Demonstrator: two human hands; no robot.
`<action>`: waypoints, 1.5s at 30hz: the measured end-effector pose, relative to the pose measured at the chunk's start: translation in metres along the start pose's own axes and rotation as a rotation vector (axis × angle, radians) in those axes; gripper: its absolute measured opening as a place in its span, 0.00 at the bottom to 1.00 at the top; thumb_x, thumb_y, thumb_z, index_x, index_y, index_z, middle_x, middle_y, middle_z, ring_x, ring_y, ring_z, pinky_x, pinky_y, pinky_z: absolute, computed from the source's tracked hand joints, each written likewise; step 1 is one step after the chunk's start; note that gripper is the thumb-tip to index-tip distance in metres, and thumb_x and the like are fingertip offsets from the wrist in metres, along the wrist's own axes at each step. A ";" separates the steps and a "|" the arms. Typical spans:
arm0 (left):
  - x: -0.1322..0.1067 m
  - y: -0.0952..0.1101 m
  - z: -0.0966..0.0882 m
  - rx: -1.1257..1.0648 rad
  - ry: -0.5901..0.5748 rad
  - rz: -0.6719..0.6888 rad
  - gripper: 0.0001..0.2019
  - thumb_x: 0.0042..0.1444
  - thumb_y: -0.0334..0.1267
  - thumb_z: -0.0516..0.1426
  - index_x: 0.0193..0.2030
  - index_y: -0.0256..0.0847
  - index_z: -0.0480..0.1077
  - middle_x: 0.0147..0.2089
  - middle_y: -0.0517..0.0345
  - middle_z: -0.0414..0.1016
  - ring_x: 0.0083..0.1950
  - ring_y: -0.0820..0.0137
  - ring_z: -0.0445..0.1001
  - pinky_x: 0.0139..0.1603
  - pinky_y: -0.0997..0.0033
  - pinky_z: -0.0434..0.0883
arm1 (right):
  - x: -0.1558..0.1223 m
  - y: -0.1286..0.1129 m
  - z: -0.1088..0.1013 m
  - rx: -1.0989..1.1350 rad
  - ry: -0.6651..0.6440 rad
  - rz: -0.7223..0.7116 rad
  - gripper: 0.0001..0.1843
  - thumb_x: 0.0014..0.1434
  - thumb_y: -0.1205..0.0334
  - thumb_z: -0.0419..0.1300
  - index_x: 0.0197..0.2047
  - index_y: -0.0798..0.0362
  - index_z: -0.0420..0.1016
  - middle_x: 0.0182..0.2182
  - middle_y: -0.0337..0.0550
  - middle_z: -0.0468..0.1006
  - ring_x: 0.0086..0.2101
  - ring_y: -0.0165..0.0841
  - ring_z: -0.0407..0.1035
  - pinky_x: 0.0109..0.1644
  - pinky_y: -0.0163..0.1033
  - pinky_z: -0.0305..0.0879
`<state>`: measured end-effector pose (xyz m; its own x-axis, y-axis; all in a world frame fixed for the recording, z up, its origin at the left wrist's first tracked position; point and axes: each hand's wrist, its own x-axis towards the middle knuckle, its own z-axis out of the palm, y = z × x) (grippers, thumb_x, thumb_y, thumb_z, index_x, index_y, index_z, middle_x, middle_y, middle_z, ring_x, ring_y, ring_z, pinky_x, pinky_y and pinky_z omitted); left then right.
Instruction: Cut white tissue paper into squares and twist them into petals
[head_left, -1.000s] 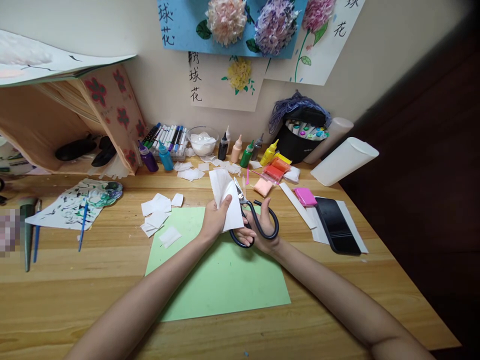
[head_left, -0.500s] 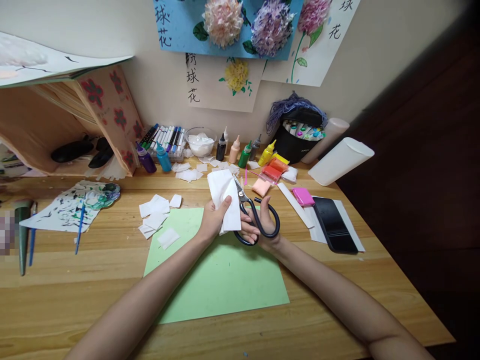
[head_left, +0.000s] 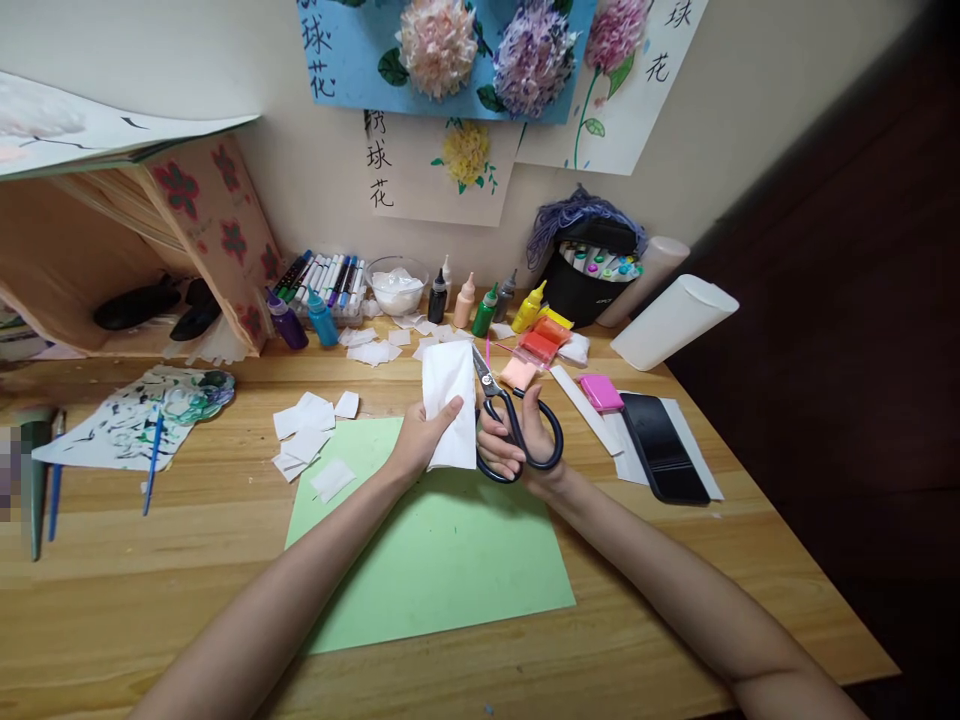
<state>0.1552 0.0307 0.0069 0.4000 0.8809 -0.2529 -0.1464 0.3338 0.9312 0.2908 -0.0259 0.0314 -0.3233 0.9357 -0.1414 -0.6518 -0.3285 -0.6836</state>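
My left hand (head_left: 421, 438) pinches a folded white tissue (head_left: 448, 375), thumb flat across its front and fingers hidden behind. Black-handled scissors (head_left: 507, 405) are in my right hand (head_left: 517, 435), with fingers and thumb through the handle loops. The scissor blades point up and to the left, close along the tissue's right edge; I cannot tell whether they touch it. Both hands are raised over the upper part of a green paper sheet (head_left: 435, 560). Cut white tissue pieces (head_left: 306, 425) lie at the sheet's upper left corner, one of them on the green paper.
Paint bottles (head_left: 322, 318), a glass bowl (head_left: 397, 285) of white material and a marker set (head_left: 330, 275) line the back. Clay packets (head_left: 541, 342), a phone (head_left: 666, 447) and a white container (head_left: 673, 322) stand or lie to the right. A paint-smeared sheet (head_left: 112, 425) and brushes are left.
The tissue has turned flatter toward me and its creased face looks smoother. The scissors have shifted slightly right, off the tissue's front edge, with their blades nearer together. The camera view has moved a little.
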 end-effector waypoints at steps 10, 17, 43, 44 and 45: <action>-0.005 -0.001 0.004 0.028 -0.051 0.006 0.23 0.42 0.53 0.63 0.33 0.32 0.74 0.30 0.53 0.77 0.28 0.71 0.71 0.28 0.74 0.67 | 0.003 -0.007 0.003 -0.154 0.262 -0.127 0.37 0.45 0.22 0.40 0.17 0.51 0.54 0.06 0.27 0.48 0.08 0.21 0.43 0.11 0.27 0.46; -0.006 0.006 0.004 0.072 0.102 0.077 0.23 0.45 0.53 0.62 0.37 0.32 0.75 0.37 0.49 0.79 0.34 0.65 0.75 0.32 0.71 0.70 | 0.004 -0.005 -0.006 -0.656 0.522 -0.266 0.23 0.45 0.42 0.64 0.31 0.55 0.68 0.14 0.30 0.64 0.15 0.23 0.60 0.20 0.29 0.61; -0.003 0.059 -0.021 0.368 0.468 0.525 0.15 0.56 0.50 0.54 0.32 0.39 0.66 0.24 0.61 0.67 0.27 0.73 0.66 0.27 0.76 0.61 | -0.034 0.025 0.025 -0.826 -0.057 0.227 0.38 0.53 0.27 0.34 0.37 0.54 0.62 0.22 0.35 0.64 0.21 0.27 0.63 0.31 0.37 0.66; -0.005 0.056 -0.018 0.375 0.441 0.517 0.15 0.56 0.50 0.54 0.32 0.39 0.67 0.24 0.60 0.68 0.28 0.72 0.67 0.28 0.76 0.61 | -0.033 0.026 0.025 -0.830 -0.060 0.220 0.37 0.53 0.27 0.34 0.36 0.54 0.61 0.21 0.34 0.63 0.20 0.27 0.63 0.31 0.37 0.65; -0.006 0.053 -0.015 0.382 0.416 0.506 0.15 0.56 0.50 0.53 0.31 0.39 0.67 0.24 0.60 0.68 0.29 0.71 0.67 0.28 0.76 0.61 | -0.032 0.027 0.025 -0.818 -0.058 0.215 0.37 0.52 0.27 0.35 0.34 0.54 0.60 0.21 0.34 0.63 0.20 0.26 0.62 0.30 0.37 0.65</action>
<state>0.1311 0.0483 0.0540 -0.0176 0.9750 0.2214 0.1328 -0.2171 0.9671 0.2667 -0.0679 0.0356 -0.4329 0.8482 -0.3053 0.1221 -0.2805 -0.9521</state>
